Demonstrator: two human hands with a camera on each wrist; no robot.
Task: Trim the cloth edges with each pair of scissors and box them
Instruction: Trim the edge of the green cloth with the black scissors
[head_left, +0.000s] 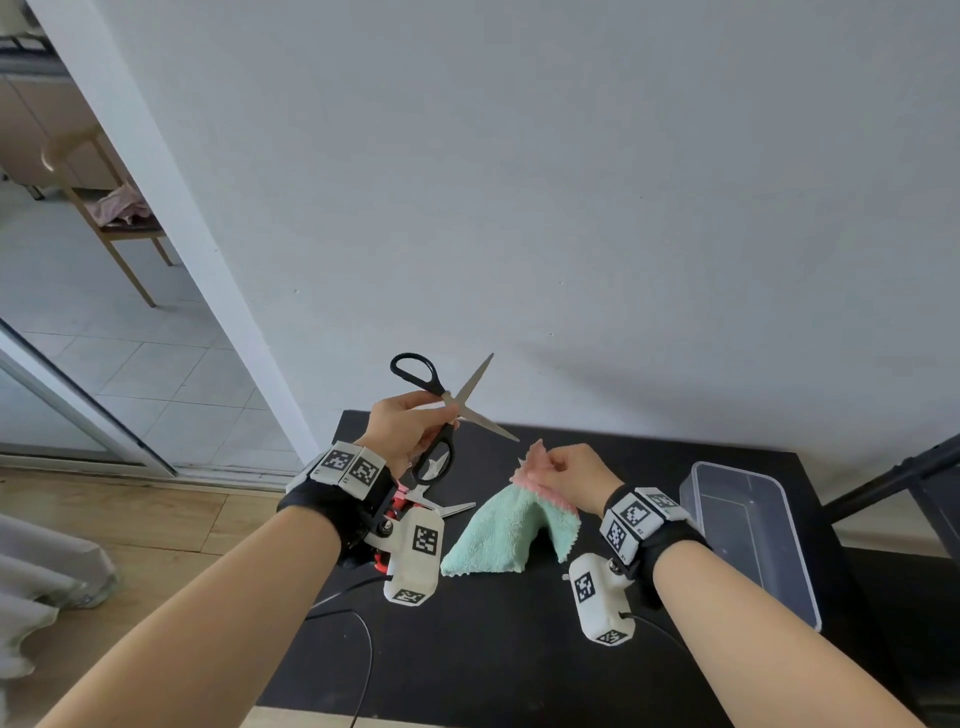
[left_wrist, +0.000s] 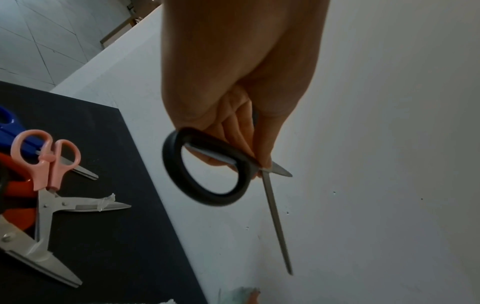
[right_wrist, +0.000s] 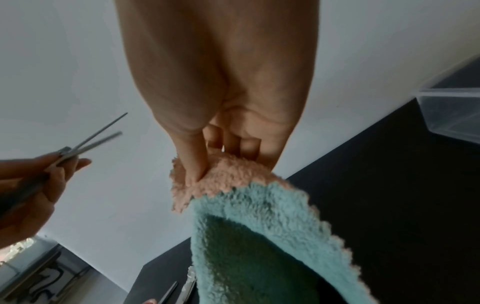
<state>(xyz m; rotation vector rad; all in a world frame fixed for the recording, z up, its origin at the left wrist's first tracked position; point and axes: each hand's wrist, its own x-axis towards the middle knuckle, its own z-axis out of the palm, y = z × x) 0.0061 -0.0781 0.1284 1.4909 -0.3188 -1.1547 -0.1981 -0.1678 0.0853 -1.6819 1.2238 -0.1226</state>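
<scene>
My left hand (head_left: 410, 423) grips black-handled scissors (head_left: 447, 402) near their pivot, raised above the back left of the black table (head_left: 467, 649). Their blades are spread apart, one pointing up-right, one toward the cloth. In the left wrist view the black scissors (left_wrist: 207, 170) show one handle loop below my fingers (left_wrist: 241, 131). My right hand (head_left: 569, 467) pinches a raised corner of the mint and pink cloth (head_left: 506, 525); the rest drapes onto the table. The right wrist view shows my thumb pressed on the pink side of the cloth (right_wrist: 226, 176).
Several other scissors lie at the table's left: a pink-handled pair (left_wrist: 49, 162), blue handles (left_wrist: 10, 125), orange handles (left_wrist: 15, 193). An empty clear plastic box (head_left: 753, 535) stands at the right. A grey wall runs close behind the table; a chair (head_left: 104, 208) stands beyond the doorway.
</scene>
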